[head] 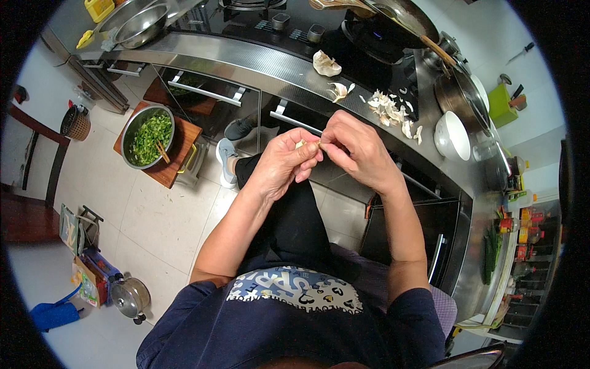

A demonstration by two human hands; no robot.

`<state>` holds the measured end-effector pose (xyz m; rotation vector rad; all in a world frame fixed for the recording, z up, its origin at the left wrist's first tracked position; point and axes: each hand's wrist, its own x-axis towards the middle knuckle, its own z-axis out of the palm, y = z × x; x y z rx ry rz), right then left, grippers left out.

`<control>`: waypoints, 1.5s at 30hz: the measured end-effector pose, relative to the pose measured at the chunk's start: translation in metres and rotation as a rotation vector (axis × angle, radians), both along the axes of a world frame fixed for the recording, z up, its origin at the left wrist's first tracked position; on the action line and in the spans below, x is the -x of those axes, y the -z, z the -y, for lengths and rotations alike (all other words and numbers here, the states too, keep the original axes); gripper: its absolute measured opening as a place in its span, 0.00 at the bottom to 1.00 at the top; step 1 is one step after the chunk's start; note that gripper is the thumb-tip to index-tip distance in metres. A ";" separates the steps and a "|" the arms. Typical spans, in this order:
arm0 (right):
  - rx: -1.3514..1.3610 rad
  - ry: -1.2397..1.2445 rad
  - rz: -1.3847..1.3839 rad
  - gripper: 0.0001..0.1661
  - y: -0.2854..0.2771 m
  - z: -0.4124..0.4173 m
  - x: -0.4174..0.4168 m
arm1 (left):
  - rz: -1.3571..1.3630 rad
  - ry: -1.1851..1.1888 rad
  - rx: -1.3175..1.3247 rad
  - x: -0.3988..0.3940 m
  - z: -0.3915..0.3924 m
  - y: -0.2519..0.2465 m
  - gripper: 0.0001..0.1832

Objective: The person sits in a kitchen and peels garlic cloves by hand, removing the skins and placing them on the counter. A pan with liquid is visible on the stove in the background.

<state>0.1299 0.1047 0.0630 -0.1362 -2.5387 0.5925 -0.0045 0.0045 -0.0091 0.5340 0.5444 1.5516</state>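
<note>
My left hand (286, 159) holds a pale garlic clove (300, 144) between thumb and fingers, and most of the clove is hidden. The thumb and index finger of my right hand (359, 147) pinch a small tip at the clove's end, touching the left fingertips. Both hands are above my lap, in front of the counter edge. On the counter beyond them lie a larger piece of garlic bulb (327, 63), a small cluster of cloves (340, 91) and a scattered pile of garlic skins (388, 110).
A white bowl (452, 136) stands right of the skins, before a lidded pot (462, 97). A wok (415, 23) sits on the black gas hob (258, 23). At left, a steel bowl of chopped greens (150, 133) with chopsticks rests on a wooden board (184, 143) atop a stool.
</note>
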 end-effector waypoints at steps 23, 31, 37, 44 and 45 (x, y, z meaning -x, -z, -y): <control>-0.057 0.796 -0.121 0.06 0.009 -0.099 -0.066 | 0.017 -0.097 0.135 0.000 -0.012 0.014 0.14; -0.343 0.883 -0.141 0.05 -0.016 -0.119 -0.074 | 0.001 -0.143 0.135 0.006 -0.009 0.006 0.12; -0.484 1.030 -0.256 0.10 -0.083 -0.124 -0.083 | -0.013 -0.154 0.152 0.011 -0.004 0.010 0.12; 0.052 0.557 -0.218 0.04 -0.061 -0.060 -0.039 | -0.158 -0.159 0.088 0.004 -0.001 -0.013 0.12; 0.154 0.485 -0.165 0.04 -0.051 -0.041 -0.032 | -0.197 -0.119 0.082 0.004 0.001 -0.014 0.11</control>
